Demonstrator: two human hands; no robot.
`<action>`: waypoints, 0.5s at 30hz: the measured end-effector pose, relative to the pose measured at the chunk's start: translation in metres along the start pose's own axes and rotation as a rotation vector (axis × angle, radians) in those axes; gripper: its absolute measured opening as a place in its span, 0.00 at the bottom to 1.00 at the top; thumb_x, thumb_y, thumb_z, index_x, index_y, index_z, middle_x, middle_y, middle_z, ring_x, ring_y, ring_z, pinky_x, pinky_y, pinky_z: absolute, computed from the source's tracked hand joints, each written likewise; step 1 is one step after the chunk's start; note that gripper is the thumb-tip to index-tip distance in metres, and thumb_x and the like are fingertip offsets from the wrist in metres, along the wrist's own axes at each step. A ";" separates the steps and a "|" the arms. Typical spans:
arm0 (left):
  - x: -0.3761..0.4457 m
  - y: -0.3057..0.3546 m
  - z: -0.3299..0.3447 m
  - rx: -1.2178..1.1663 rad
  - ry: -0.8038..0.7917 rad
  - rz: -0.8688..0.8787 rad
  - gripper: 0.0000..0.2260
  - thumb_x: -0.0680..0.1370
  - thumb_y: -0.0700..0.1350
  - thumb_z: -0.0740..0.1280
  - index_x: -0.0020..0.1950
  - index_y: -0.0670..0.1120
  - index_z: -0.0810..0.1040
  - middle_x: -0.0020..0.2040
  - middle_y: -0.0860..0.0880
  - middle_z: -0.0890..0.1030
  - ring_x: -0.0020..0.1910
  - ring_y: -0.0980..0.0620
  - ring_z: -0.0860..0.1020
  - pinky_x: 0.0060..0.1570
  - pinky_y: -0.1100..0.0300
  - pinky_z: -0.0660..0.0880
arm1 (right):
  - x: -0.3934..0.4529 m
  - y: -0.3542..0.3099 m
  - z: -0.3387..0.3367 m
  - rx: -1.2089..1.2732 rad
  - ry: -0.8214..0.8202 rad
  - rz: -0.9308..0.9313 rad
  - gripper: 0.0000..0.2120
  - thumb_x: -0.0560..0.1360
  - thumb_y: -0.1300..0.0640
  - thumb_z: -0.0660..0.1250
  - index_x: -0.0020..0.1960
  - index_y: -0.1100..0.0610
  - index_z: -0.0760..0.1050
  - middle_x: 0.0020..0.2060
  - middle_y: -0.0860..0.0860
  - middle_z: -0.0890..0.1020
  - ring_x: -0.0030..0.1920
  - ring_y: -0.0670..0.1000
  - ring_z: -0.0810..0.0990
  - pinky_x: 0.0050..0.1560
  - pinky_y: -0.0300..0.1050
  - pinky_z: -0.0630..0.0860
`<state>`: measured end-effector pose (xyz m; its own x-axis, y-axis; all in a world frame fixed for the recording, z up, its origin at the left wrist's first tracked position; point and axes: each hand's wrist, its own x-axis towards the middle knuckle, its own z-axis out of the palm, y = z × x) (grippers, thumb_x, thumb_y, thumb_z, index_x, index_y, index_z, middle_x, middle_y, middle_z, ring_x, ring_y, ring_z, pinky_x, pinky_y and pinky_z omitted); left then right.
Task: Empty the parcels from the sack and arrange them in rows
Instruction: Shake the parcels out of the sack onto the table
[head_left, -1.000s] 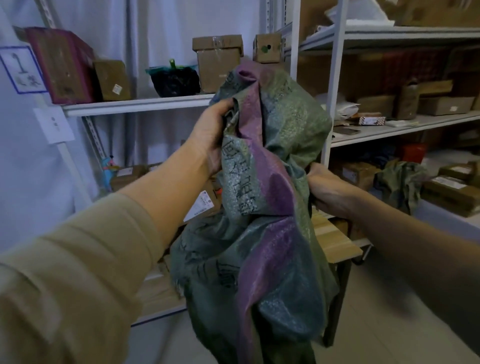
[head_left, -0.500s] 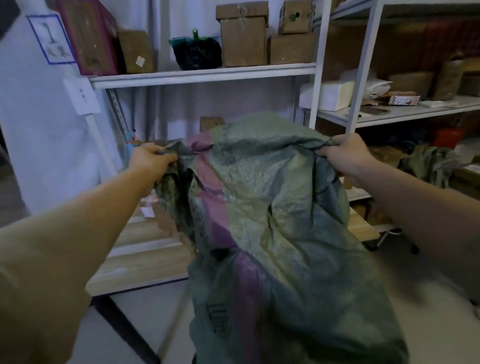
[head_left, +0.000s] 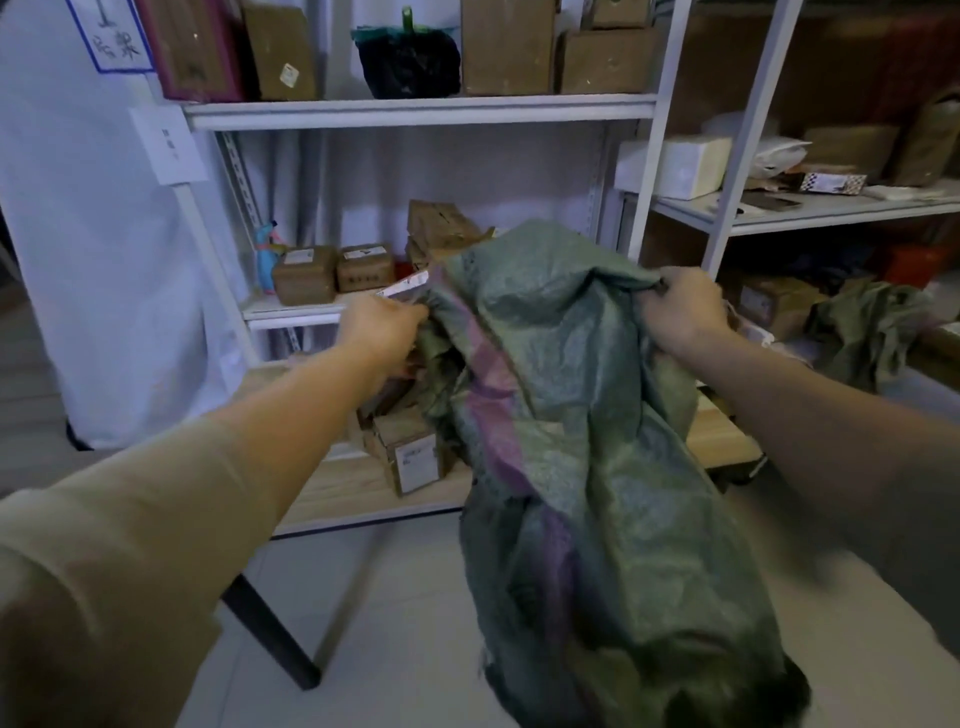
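Observation:
A green woven sack with a purple stripe hangs in front of me over the edge of a wooden table. My left hand grips the sack's upper left edge. My right hand grips its upper right edge. Cardboard parcels with white labels lie on the table just under the sack's left side, partly hidden by the fabric. A flat white-edged parcel sticks out above my left hand.
White metal shelving stands behind the table, loaded with brown boxes and a dark bag. Another crumpled green sack lies at the right. A dark table leg stands on the tiled floor.
The sack was first bunched up high in both hands, then spread wide. It has come down toward the table, and parcels now show beneath its left side.

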<state>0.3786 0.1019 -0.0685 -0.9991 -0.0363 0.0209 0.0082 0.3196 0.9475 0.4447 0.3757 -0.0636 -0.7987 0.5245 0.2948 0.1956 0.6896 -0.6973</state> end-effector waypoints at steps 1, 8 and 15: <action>-0.004 0.000 0.009 -0.064 -0.066 0.015 0.09 0.79 0.48 0.70 0.41 0.45 0.79 0.40 0.43 0.81 0.34 0.45 0.79 0.35 0.53 0.80 | -0.003 -0.004 0.006 0.141 -0.050 0.023 0.08 0.81 0.57 0.62 0.50 0.56 0.79 0.39 0.53 0.80 0.39 0.55 0.78 0.41 0.48 0.74; -0.034 -0.014 0.073 -0.149 -0.440 0.119 0.28 0.68 0.48 0.80 0.65 0.49 0.74 0.58 0.53 0.80 0.54 0.56 0.79 0.53 0.64 0.76 | -0.046 -0.041 0.037 0.675 -0.565 0.126 0.17 0.77 0.71 0.58 0.60 0.61 0.79 0.57 0.60 0.83 0.59 0.61 0.81 0.60 0.57 0.78; -0.026 -0.026 0.091 -0.386 -0.039 -0.025 0.17 0.76 0.38 0.72 0.64 0.39 0.76 0.53 0.47 0.79 0.54 0.49 0.77 0.54 0.59 0.73 | -0.048 -0.009 0.032 0.460 -0.545 -0.148 0.29 0.73 0.70 0.69 0.72 0.57 0.70 0.67 0.53 0.76 0.67 0.54 0.75 0.61 0.47 0.75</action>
<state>0.4005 0.1809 -0.1230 -1.0000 -0.0014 -0.0087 -0.0086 -0.0606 0.9981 0.4633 0.3282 -0.0923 -0.9917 0.0358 0.1235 -0.0997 0.3918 -0.9146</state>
